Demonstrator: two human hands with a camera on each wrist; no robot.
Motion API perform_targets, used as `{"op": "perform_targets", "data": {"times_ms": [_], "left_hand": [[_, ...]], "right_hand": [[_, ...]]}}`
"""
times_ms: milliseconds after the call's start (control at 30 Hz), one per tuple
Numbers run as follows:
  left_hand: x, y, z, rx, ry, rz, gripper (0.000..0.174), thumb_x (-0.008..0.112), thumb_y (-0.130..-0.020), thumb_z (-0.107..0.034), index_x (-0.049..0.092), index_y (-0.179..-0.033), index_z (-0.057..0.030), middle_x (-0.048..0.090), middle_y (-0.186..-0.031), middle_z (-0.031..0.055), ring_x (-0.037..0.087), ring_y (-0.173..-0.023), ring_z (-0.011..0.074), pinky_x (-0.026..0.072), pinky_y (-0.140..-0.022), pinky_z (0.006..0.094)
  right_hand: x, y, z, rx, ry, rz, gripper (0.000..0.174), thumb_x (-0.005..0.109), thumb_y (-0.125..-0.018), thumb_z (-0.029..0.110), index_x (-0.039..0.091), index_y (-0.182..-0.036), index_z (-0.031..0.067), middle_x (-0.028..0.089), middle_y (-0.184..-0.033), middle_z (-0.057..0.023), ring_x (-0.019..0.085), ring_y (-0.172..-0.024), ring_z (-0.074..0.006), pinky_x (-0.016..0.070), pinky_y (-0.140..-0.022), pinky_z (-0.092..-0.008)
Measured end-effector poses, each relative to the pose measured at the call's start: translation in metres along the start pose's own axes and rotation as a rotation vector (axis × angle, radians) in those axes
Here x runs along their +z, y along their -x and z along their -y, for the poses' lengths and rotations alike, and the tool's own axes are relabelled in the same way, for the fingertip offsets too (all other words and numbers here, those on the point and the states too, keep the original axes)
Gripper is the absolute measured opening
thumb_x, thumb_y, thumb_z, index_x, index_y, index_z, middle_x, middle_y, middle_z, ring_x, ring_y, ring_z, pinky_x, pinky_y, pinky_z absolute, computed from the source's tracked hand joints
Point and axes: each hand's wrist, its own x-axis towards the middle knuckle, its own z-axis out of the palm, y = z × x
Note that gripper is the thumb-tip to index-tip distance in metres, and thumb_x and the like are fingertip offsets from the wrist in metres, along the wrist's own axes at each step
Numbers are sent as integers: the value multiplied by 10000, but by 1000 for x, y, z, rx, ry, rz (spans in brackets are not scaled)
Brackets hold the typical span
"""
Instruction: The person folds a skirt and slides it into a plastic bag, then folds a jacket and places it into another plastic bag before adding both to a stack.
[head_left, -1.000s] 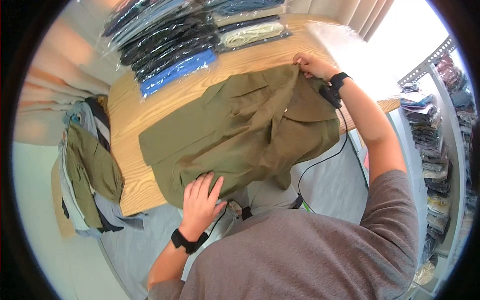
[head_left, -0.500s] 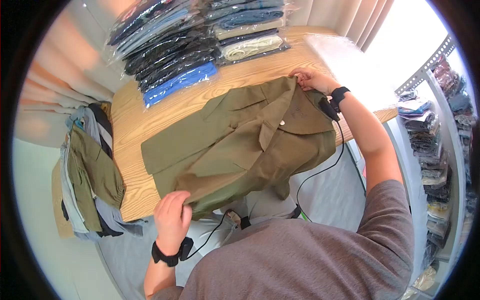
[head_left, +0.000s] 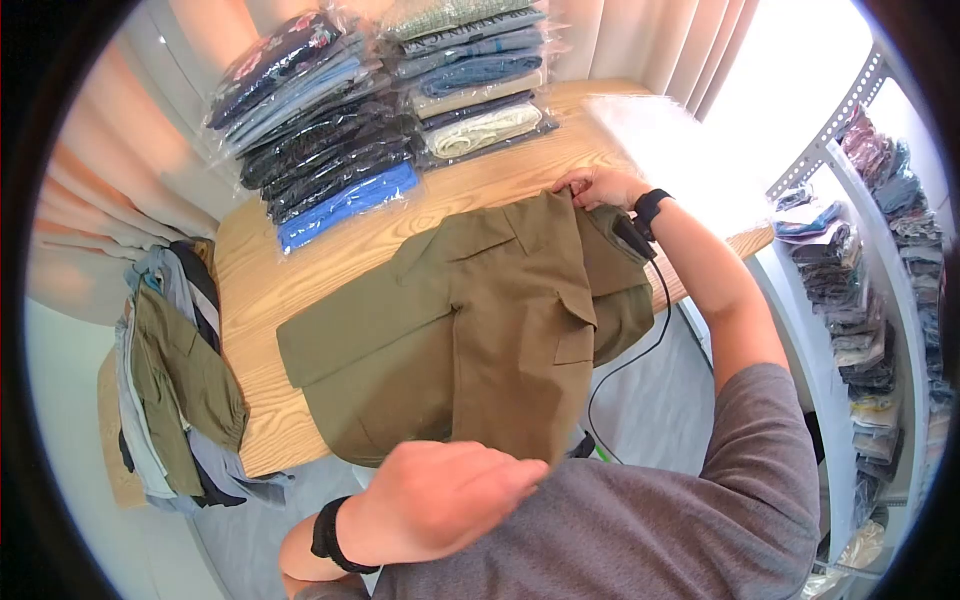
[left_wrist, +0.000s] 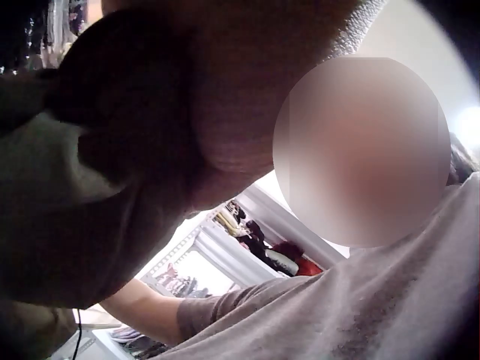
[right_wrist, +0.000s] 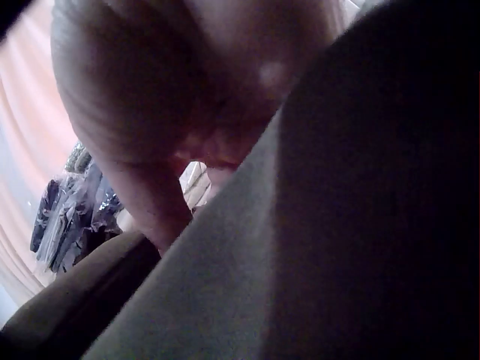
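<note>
An olive-green garment (head_left: 400,350) with flap pockets lies spread over the table, its near part lifted toward the body. My right hand (head_left: 605,188) pinches its far right corner between thumb and fingers. At the near side, my left hand (head_left: 440,500) grips a raised edge of the cloth, its fingers pointing right. In the left wrist view, dark cloth (left_wrist: 90,232) hangs beside the left hand (left_wrist: 232,90). The right wrist view shows a fold of the garment (right_wrist: 210,277) close before the right hand (right_wrist: 127,97), hiding its fingertips.
Two stacks of bagged folded clothes (head_left: 325,150) stand at the back of the wooden table (head_left: 260,410). Clear plastic bags (head_left: 650,130) lie at the back right. Loose clothes (head_left: 175,370) drape over the left edge. A shelf rack (head_left: 850,280) stands at right; a cable (head_left: 610,370) hangs from the right wrist.
My left hand has taken hold of the near edge and carried it up and to the right, folding it across the garment. My right hand stays at its corner.
</note>
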Motion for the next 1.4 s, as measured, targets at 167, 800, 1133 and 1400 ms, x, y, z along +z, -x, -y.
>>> {"op": "perform_targets", "data": {"times_ms": [167, 800, 1133, 1400], "left_hand": [[-14, -7, -14, 38, 140, 33, 264, 746, -709, -94, 661, -957, -74, 647, -757, 55, 620, -622, 213, 476, -502, 296], [-50, 150, 189, -887, 165, -827, 263, 626, -854, -50, 530, -1092, 6, 586, -975, 59, 536, -875, 107, 439, -770, 234], [-41, 160, 233, -1009, -560, -615, 468, 751, -737, -257, 559, -1062, 20, 588, -953, 179, 559, -841, 296, 465, -754, 377], [-58, 136, 212, -1213, -331, -297, 592, 777, -662, -264, 559, -1089, 83, 633, -1000, 267, 615, -959, 368, 479, -813, 406]], "right_hand": [[-3, -6, -5, 37, 36, 1, 373, 564, -833, 5, 629, -1161, 171, 514, -880, 33, 535, -847, -97, 509, -775, -268], [10, -10, 18, 85, 351, -124, 326, 568, -901, 418, 628, -1021, 120, 564, -836, 5, 524, -783, -102, 491, -646, -259], [12, -12, 20, 121, 459, -189, 372, 611, -876, 435, 571, -1028, 98, 591, -898, -65, 567, -769, -162, 488, -640, -311], [18, -19, 13, 57, 657, -288, 491, 674, -823, 425, 542, -1134, 68, 603, -1072, -169, 594, -962, -303, 466, -832, -374]]}}
